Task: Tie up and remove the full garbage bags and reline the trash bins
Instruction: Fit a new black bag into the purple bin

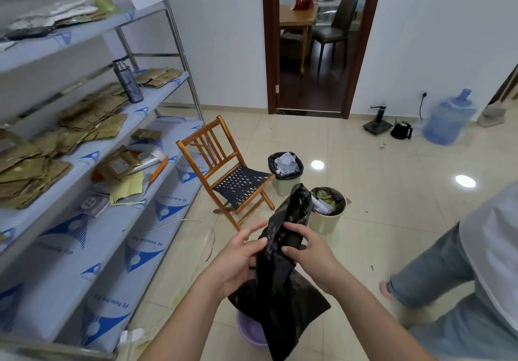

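Observation:
A black garbage bag (283, 290) hangs crumpled in front of me, held at chest height. My left hand (238, 259) grips its left side and my right hand (307, 245) pinches its upper right part. Below the bag stands a purple bin (249, 329), mostly hidden by it. Farther off on the floor are two pale green bins lined with black bags and filled with rubbish: the far bin (286, 172) holds crumpled paper, the near bin (328, 209) holds leaves and paper.
A metal shelf rack (84, 164) with cardboard and a flask fills the left. A small wooden folding chair (224, 170) stands by the bins. Another person's legs (448, 276) are at the right. A water jug (448, 119) and kettle (402, 129) sit by the far wall.

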